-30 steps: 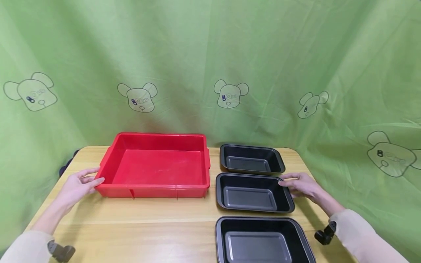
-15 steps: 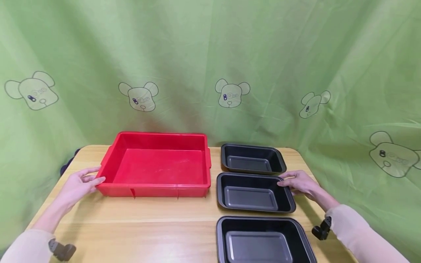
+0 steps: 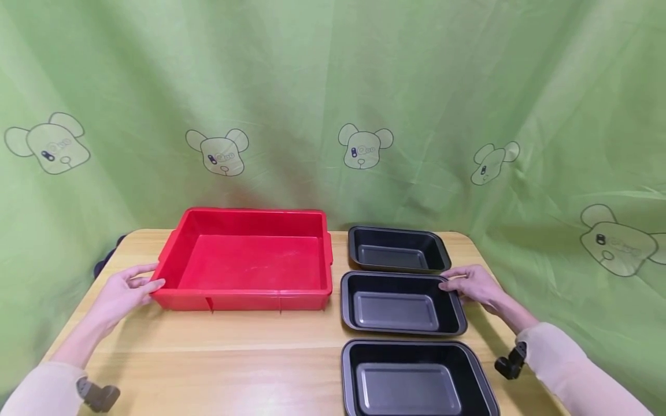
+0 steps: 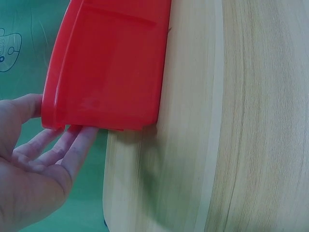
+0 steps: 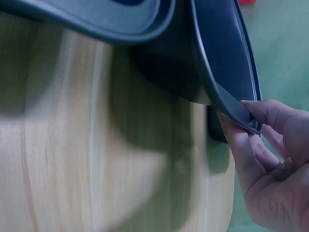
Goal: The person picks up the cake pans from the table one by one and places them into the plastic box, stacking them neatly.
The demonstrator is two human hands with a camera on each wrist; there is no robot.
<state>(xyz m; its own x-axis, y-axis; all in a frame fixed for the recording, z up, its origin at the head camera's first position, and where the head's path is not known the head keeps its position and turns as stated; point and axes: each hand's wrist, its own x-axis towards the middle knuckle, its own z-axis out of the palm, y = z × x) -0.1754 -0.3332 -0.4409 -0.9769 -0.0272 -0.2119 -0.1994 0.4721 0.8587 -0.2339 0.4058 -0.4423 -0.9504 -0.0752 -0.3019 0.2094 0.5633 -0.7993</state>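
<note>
Head view: left hand (image 3: 122, 292) pinching a red tray (image 3: 254, 263) by its near left corner, thumb over the rim, fingers against the outer side. Set open side up toward the back left of a wooden table (image 3: 234, 364). To the right of that, right hand (image 3: 476, 284) gripping the middle black pan (image 3: 395, 311) at its right end, near the far corner, thumb inside the rim, fingers outside. Just behind, the far black pan (image 3: 392, 257); in front, across a narrow strip of wood, the near black pan (image 3: 408, 388), cut off by the lower edge. Around the back and sides, a green curtain (image 3: 281, 69) printed with outlined animal heads. Right wrist view dim: fingers seemingly beneath the pan's lip, hard to tell how far.
</note>
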